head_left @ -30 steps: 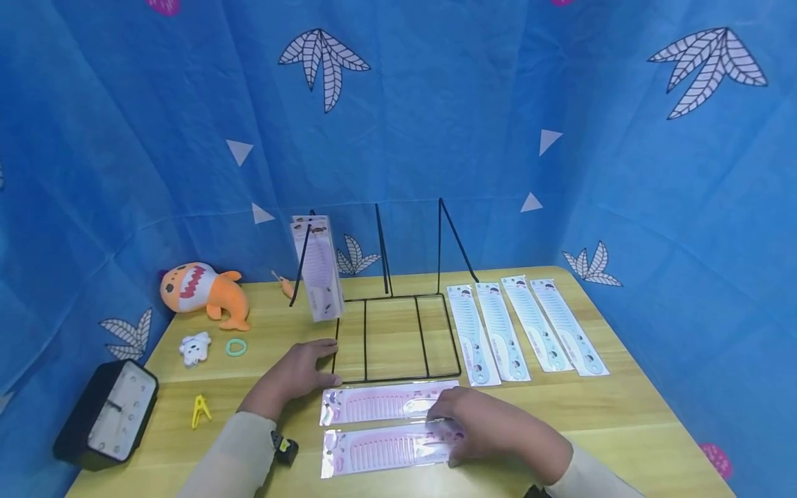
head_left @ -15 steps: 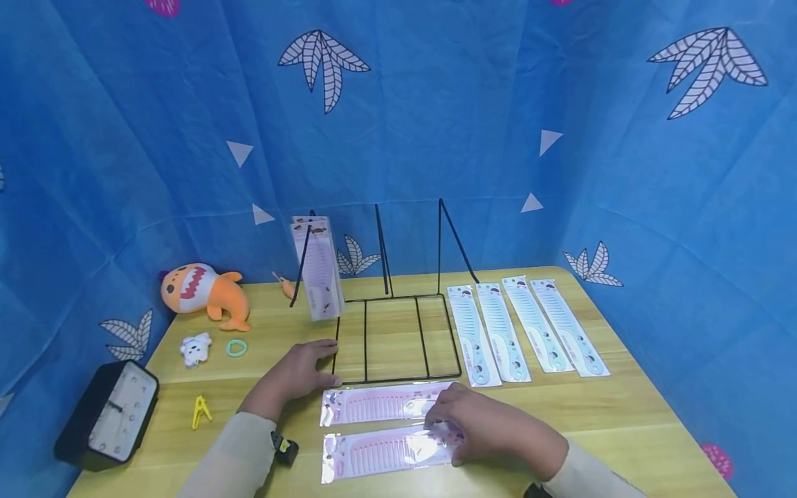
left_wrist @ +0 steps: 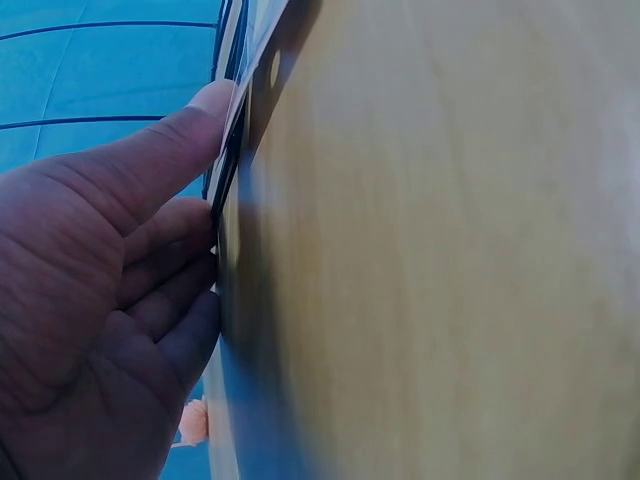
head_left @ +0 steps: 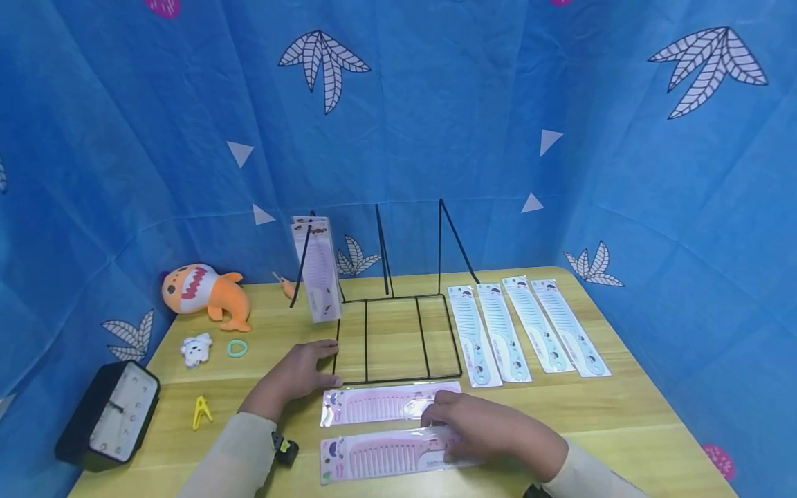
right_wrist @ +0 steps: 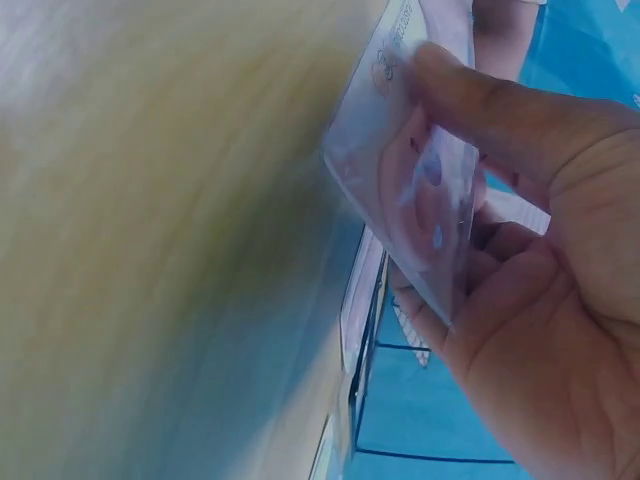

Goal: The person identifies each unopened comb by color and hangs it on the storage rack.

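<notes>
My right hand (head_left: 482, 425) pinches the right end of the nearer packaged pink comb (head_left: 380, 454). In the right wrist view the thumb lies on one face of its clear pack (right_wrist: 425, 190) and the fingers are behind it. A second packaged pink comb (head_left: 373, 404) lies just beyond, along the front of a black wire rack (head_left: 401, 379). My left hand (head_left: 299, 373) rests at the rack's front left corner, fingers loosely bent and thumb tip at the wire. More packaged pink combs (head_left: 319, 273) hang from the rack's left hook.
Several packaged blue combs (head_left: 476, 335) lie right of the rack. To the left are an orange plush shark (head_left: 208, 294), a small white toy (head_left: 196, 350), a green hair tie (head_left: 236, 348), a yellow clip (head_left: 201, 412) and a black clock (head_left: 108, 415). A blue curtain (head_left: 405, 124) stands behind.
The nearer packaged comb has shifted slightly toward the front edge, and the glare on its pack has changed. My right thumb has shifted slightly on it. The left hand has stayed still.
</notes>
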Available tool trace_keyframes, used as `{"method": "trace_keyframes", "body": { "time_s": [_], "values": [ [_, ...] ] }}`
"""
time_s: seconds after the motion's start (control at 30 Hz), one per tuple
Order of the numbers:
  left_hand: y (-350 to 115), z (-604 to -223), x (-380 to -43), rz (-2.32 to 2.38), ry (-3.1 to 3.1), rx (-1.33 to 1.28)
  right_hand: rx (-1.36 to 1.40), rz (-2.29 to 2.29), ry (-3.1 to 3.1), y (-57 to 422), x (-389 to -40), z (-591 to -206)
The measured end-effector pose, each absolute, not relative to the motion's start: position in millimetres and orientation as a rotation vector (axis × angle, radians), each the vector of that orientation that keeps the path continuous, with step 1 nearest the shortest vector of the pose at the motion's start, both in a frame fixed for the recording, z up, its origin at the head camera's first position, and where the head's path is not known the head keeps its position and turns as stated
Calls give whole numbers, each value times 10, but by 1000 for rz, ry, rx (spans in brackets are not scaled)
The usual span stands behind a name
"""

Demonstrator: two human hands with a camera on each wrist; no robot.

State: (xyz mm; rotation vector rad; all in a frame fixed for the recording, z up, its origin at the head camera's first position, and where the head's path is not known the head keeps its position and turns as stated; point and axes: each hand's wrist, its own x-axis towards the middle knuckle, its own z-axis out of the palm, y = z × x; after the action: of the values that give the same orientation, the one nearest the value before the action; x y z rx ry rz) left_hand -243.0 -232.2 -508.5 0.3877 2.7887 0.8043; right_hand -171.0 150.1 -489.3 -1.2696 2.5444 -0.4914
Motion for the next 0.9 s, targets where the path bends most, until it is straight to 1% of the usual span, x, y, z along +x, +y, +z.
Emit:
{"method": "trace_keyframes", "body": {
  "time_s": [0.33,0.67,0.9],
  "values": [
    [-2323,-5096,-2439,794,2787,385,-1401,-628,2573,1487,-1729,-4845],
    [-2327,-5103,-2453,803,2790,388,-1327,-766,2545,1550,-1781,-4794],
    [-2330,-5112,-2458,784,2795,383,-1347,-926,2521,1599,-1812,-4770]
  ]
}}
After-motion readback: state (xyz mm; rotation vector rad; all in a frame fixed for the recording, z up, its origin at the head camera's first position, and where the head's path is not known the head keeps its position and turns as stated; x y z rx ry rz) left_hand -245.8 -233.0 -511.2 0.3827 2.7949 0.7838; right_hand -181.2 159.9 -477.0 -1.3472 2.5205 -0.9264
